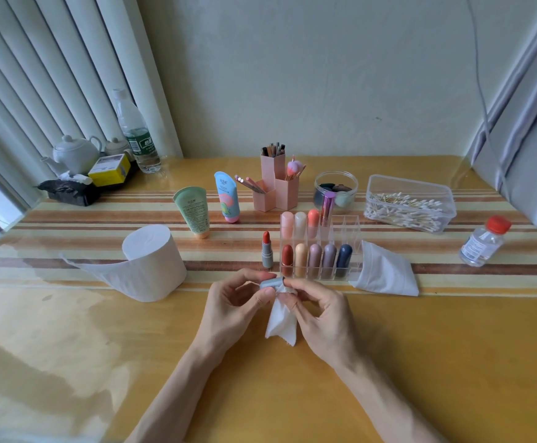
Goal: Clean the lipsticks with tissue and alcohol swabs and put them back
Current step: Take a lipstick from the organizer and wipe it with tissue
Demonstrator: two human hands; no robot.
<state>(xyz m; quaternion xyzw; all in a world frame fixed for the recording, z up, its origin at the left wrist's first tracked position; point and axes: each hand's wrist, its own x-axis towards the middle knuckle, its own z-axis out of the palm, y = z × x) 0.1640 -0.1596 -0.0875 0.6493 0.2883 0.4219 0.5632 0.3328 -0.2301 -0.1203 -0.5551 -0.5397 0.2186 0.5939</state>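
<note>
While your left hand (238,302) pinches the grey cap (268,282), which lies left to right, your right hand (318,311) presses pinched tissue (281,321) against its right end. The open lipstick (266,254) stands just beyond.

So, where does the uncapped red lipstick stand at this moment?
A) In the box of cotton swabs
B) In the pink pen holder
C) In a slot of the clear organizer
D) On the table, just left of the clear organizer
D: the uncapped lipstick stands upright on the table, just left of the clear organizer and outside its slots.
</note>
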